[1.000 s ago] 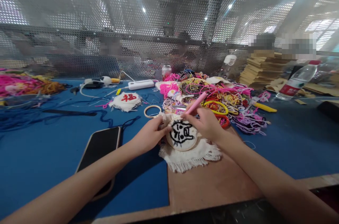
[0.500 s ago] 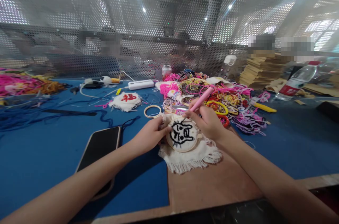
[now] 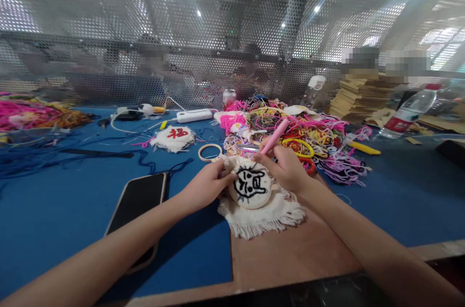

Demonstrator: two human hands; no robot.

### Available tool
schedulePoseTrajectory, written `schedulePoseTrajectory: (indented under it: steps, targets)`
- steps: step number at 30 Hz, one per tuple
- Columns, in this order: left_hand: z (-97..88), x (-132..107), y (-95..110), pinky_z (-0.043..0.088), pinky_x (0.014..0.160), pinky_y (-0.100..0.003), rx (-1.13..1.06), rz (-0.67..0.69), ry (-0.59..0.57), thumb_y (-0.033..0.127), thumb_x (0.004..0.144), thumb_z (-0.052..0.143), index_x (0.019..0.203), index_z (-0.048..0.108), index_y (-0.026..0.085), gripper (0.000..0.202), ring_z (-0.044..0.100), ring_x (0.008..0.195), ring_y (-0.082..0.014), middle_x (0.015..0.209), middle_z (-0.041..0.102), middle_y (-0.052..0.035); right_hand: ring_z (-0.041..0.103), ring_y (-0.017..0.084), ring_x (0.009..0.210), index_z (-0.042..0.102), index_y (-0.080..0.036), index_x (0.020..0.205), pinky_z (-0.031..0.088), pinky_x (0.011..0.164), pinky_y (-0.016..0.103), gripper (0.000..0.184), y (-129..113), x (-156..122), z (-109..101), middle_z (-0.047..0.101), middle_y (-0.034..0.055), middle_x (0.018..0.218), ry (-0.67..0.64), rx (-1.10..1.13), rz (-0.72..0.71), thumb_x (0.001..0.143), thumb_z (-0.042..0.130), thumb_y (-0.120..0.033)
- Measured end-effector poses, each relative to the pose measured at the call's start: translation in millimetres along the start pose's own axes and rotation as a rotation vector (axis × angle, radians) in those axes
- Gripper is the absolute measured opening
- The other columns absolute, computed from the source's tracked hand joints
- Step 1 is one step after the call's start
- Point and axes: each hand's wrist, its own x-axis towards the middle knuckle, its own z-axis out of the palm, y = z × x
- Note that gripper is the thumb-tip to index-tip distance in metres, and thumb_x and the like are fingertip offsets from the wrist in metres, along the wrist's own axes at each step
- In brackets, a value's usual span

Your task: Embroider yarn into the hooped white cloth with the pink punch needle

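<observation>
**One loose grip could spoil the line**

The left hand (image 3: 205,182) pinches the embroidery hoop (image 3: 250,208) at its left edge, thumb on top, other fingers mostly hidden. The right hand (image 3: 286,164) is curled closed round a pink pen-like tool (image 3: 275,137), over the hoop's far side. The hoop sits just before the yarn pile (image 3: 327,137). If the left grip slackens, I reckon the hoop could twist and the tip stray.

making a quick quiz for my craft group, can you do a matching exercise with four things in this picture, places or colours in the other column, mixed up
1. tool
2. phone
3. can
4. fringed cloth

A. silver and red
B. white, stretched in a hoop
C. pink, in the right hand
D. dark-screened

Pairs: 1-C, 2-D, 3-A, 4-B
</observation>
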Motion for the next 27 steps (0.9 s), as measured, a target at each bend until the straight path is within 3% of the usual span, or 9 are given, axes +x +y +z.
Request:
schedulePoseTrajectory:
  steps: [11, 27]
  targets:
    - [-0.4, 0.4, 0.4, 0.040, 0.049, -0.025, 0.078, 0.009, 0.020, 0.040, 0.076, 0.047, 0.081, 0.047, 0.016, 0.024, 0.051, 0.054, -0.0130, 0.065, 0.053, 0.0004, 0.054, 0.012, 0.059, 0.051, -0.016, 0.084, 0.037, 0.056, 0.025, 0.030, 0.8, 0.4, 2.7, 0.060, 0.0027, 0.070, 0.042, 0.057, 0.020, 0.081, 0.046, -0.046]
    - [0.2, -0.4, 0.3, 0.039, 0.048, -0.025, 0.090, 0.006, 0.031, 0.039, 0.075, 0.048, 0.076, 0.045, 0.018, 0.022, 0.050, 0.052, -0.0129, 0.066, 0.054, 0.0003, 0.058, 0.017, 0.068, 0.055, -0.016, 0.077, 0.039, 0.062, 0.027, 0.038, 1.6, -0.1, 4.1, 0.062, 0.0063, 0.075, -0.015, -0.129, 0.028, 0.080, 0.046, -0.053]
